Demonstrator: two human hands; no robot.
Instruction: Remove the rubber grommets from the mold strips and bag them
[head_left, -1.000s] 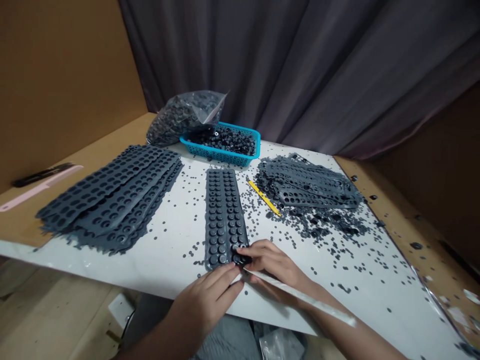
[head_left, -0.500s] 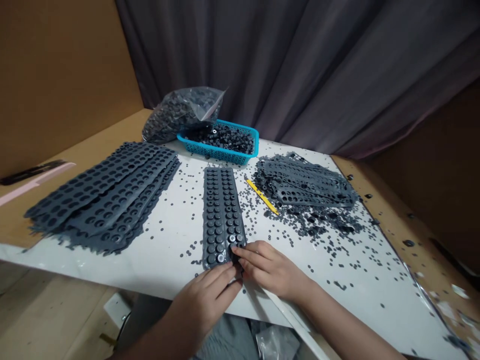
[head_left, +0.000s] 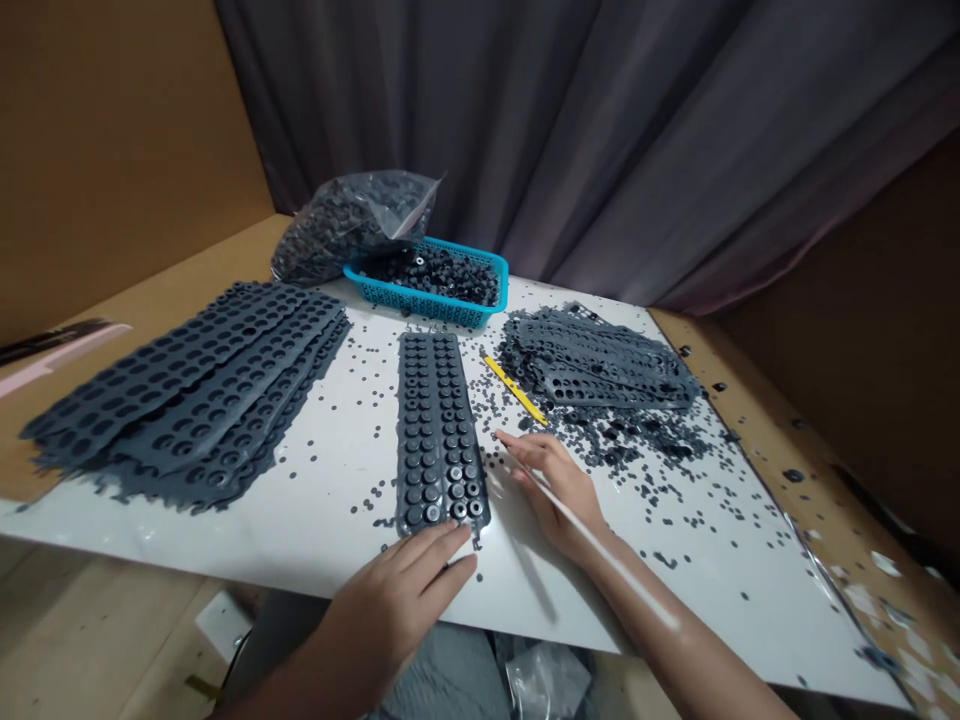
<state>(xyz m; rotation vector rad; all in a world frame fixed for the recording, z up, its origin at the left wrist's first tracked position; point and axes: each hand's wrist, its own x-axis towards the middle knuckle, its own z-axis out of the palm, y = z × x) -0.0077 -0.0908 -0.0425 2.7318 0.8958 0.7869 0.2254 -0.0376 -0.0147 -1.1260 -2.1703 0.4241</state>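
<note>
A dark grey moulded rubber sheet [head_left: 435, 430] with rows of round raised caps lies lengthwise in front of me. Several caps at its near end show pale or shiny tops. My left hand [head_left: 401, 585] rests with fingers stretched out at the sheet's near edge, fingertips touching it. Just right of the sheet and apart from it, my right hand [head_left: 555, 490] is closed around a thin white stick [head_left: 600, 550], which slants back over the forearm and is blurred. A yellow slim tool [head_left: 516, 390], perhaps a cutter, lies beyond the right hand.
Stacked rubber sheets [head_left: 195, 390] lie at left, and perforated sheets [head_left: 600, 355] pile up at right. A blue basket [head_left: 420, 303] of small black parts stands behind, beside a clear bag [head_left: 352, 225] full of parts. Tiny dark discs litter the white tabletop [head_left: 330, 520].
My right hand has lifted off the near end of the sheet and moved right and away from me, carrying the white stick. My left hand stays at the edge. The view has shifted slightly.
</note>
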